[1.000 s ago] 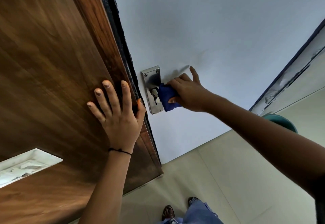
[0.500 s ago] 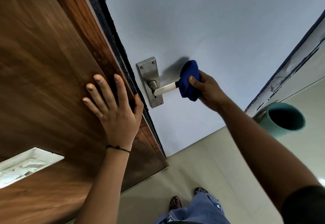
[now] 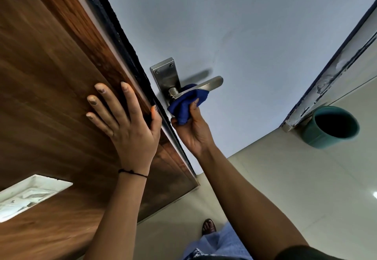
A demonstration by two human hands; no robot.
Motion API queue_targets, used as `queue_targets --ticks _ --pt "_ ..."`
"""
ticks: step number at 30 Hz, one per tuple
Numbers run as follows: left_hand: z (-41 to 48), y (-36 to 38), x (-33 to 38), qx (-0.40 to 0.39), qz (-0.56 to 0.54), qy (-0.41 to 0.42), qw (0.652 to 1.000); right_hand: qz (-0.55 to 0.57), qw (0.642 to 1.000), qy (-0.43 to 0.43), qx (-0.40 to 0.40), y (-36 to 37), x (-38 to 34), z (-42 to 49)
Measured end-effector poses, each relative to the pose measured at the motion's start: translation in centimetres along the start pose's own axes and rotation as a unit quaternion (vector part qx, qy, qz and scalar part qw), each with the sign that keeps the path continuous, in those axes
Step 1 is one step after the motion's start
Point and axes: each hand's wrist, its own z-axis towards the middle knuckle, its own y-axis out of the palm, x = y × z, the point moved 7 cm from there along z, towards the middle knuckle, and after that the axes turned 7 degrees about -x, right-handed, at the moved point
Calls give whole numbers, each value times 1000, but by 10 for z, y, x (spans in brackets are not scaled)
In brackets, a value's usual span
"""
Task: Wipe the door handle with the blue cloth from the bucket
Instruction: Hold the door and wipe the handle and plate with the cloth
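A steel lever door handle (image 3: 206, 85) on its metal backplate (image 3: 166, 76) sticks out from the pale grey door face. My right hand (image 3: 193, 131) is below the lever, palm up, shut on the bunched blue cloth (image 3: 186, 103), which presses against the underside of the lever near its round neck. The lever's outer end is bare. My left hand (image 3: 124, 121) lies flat with fingers spread on the brown wooden door panel (image 3: 51, 80), its thumb at the door's dark edge. The teal bucket (image 3: 332, 127) stands on the floor at the right.
A door frame post (image 3: 330, 71) with chipped paint runs down to the bucket. Beige floor tiles (image 3: 285, 188) spread below. My sandalled foot (image 3: 209, 227) and a blue trouser leg show at the bottom. A white recessed plate (image 3: 30, 194) sits in the wooden panel lower left.
My right hand has slid the cloth from the lever's outer end inward to its neck and dropped beneath the lever, turning palm up. My left hand stays flat on the wood.
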Motion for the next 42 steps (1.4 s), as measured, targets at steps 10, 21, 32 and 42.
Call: queue_targets --ticks 10,21,32,42 --pt "-1 1 1 2 -17 9 1000 -154 988 17 13 -9 14 -13" --pt "-4 3 1 11 -17 11 1000 -608 721 -250 218 37 -106 -71" --pt "-5 2 -3 29 -20 16 999 -964 57 -250 -72 114 -19 -41" --pt "-7 3 -2 41 -12 22 999 -947 -209 -173 -170 112 -3 -29"
